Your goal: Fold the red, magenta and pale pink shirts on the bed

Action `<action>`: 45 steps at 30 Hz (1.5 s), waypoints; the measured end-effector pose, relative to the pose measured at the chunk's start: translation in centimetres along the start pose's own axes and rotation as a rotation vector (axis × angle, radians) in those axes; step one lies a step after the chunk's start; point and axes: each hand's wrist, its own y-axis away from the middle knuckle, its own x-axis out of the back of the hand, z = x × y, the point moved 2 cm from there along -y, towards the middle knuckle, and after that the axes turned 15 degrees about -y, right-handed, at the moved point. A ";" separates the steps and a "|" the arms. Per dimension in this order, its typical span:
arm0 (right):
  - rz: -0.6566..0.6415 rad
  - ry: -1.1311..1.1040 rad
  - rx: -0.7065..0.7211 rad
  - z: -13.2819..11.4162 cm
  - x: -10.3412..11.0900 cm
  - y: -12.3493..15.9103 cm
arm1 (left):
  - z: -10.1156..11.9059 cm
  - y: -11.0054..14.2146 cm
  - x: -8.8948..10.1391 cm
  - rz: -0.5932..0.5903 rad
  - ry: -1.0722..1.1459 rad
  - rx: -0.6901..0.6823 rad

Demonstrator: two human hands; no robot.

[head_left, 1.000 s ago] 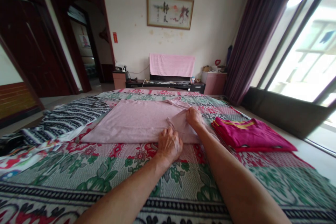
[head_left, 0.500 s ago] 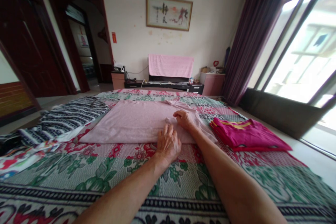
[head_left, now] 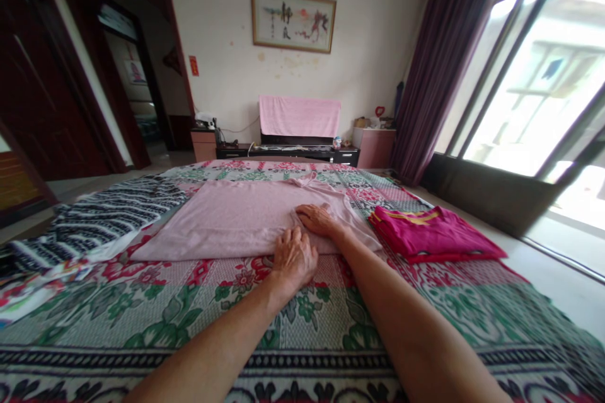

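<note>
A pale pink shirt (head_left: pixel 231 208) lies spread sideways on a patterned bedspread (head_left: pixel 189 302), its neckline toward the far right. At the shirt's near edge, my left hand (head_left: pixel 295 258) has its fingers bent over the cloth and closed on it; the thumb is mostly hidden. Just beyond and to the right, my right hand (head_left: pixel 319 220) lies flat on a folded-over part of the shirt, fingers stretched to the left. That part is partly covered by the hand.
Right of the shirt sits a folded magenta garment (head_left: pixel 435 233) with yellow trim. A black-and-white striped garment (head_left: pixel 118 208) lies at the left, with a white, colourful-print cloth (head_left: pixel 42 289) near it. Beyond the bed stands a low black cabinet (head_left: pixel 278 152).
My right hand has gone from pinching a bit of the shirt, slightly raised, to lying flat on it. My left hand stays at the near edge. The view has shifted slightly.
</note>
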 end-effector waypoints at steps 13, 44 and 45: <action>0.033 0.099 -0.168 -0.6 0.9 -0.1 | 0.0 0.1 0.1 0.037 0.034 0.054; 0.000 -0.357 0.235 -1.6 -0.1 0.0 | -11.5 -2.6 -2.1 -0.032 -0.002 0.235; 0.004 -0.346 0.235 -1.6 -0.1 0.0 | -11.5 -2.6 -2.2 -0.027 -0.014 0.243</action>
